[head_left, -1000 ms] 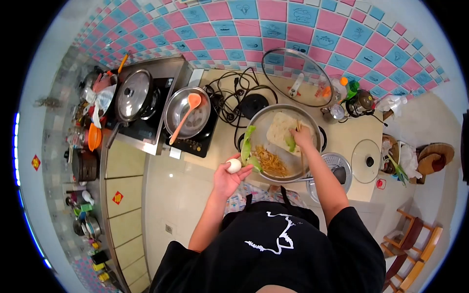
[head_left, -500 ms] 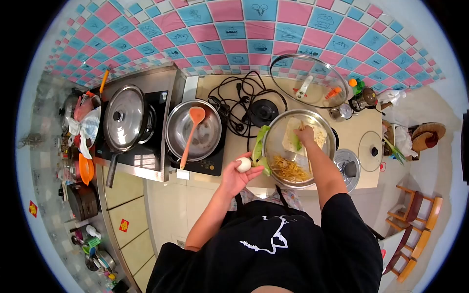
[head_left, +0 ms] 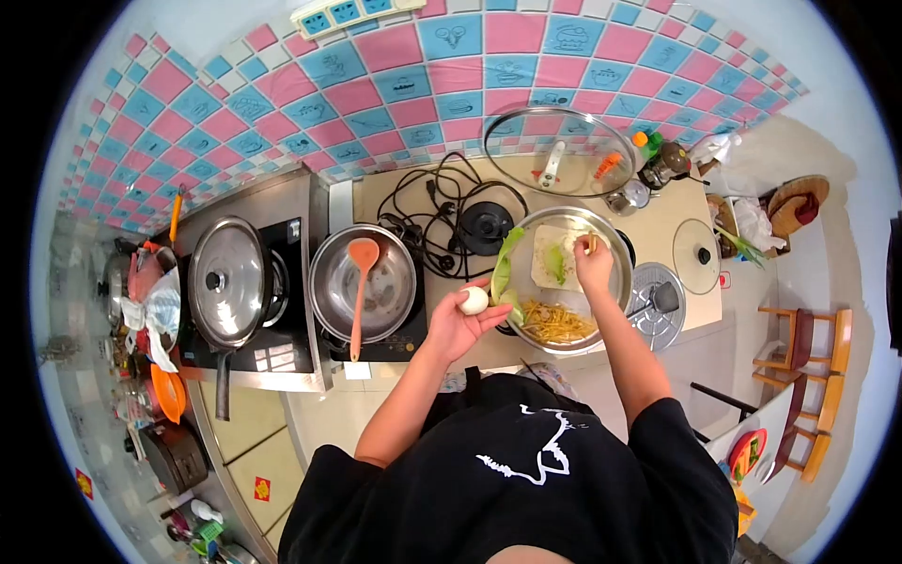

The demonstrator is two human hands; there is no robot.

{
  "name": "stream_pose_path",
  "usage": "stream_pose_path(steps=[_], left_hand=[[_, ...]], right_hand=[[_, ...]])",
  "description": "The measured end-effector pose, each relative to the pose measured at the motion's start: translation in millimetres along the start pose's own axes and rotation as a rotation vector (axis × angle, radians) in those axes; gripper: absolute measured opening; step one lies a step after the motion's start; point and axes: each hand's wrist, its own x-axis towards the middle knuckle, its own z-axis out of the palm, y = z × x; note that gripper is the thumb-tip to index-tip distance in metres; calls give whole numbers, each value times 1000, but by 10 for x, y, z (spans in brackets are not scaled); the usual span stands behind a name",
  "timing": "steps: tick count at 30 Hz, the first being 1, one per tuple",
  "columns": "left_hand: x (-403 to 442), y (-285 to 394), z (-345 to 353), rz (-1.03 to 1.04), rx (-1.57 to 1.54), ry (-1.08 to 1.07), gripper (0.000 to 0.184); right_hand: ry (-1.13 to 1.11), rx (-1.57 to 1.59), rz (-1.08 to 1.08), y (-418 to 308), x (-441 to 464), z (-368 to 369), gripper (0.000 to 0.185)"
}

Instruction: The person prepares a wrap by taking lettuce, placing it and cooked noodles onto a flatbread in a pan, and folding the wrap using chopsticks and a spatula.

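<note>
A white egg (head_left: 474, 301) rests in my left hand (head_left: 459, 327), its fingers curled around it beside the left rim of the steel pan (head_left: 615, 305). Green lettuce leaves (head_left: 504, 273) hang over that rim next to my fingers. Over the upper right of the pan, my right hand (head_left: 593, 263) is closed around thin sticks that look like chopsticks. Beneath it lies a pale flatbread (head_left: 543, 261) with a green leaf piece (head_left: 556, 265) on top. Yellow-brown shreds (head_left: 557, 323) are heaped at the pan's front.
To the left stand a steel bowl (head_left: 324, 287) with an orange ladle (head_left: 363, 252) and a lidded pan (head_left: 228, 282). Black cables (head_left: 413, 193) lie behind. A large glass lid (head_left: 507, 155) leans by the wall. A steel strainer (head_left: 646, 329) sits at the right.
My right hand has drawn back from the green leaf piece, which now lies uncovered on the flatbread. My left hand still holds the egg. The camera view has shifted.
</note>
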Motion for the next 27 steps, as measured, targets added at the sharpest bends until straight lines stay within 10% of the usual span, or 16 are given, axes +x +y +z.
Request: stream_pose_path(steps=[7,12,27], left_hand=[[246,-63,143,-250,66,-124,45],[417,-184,105,-437,22,-207,44],[609,-412,82,-221,44,203,36]], right_hand=[[-334,-135,-604,-1383,-446,-789,41],[-564,-119,-713,-986,-618,-771,42],[-259,139,351,460,-304,-390,14]])
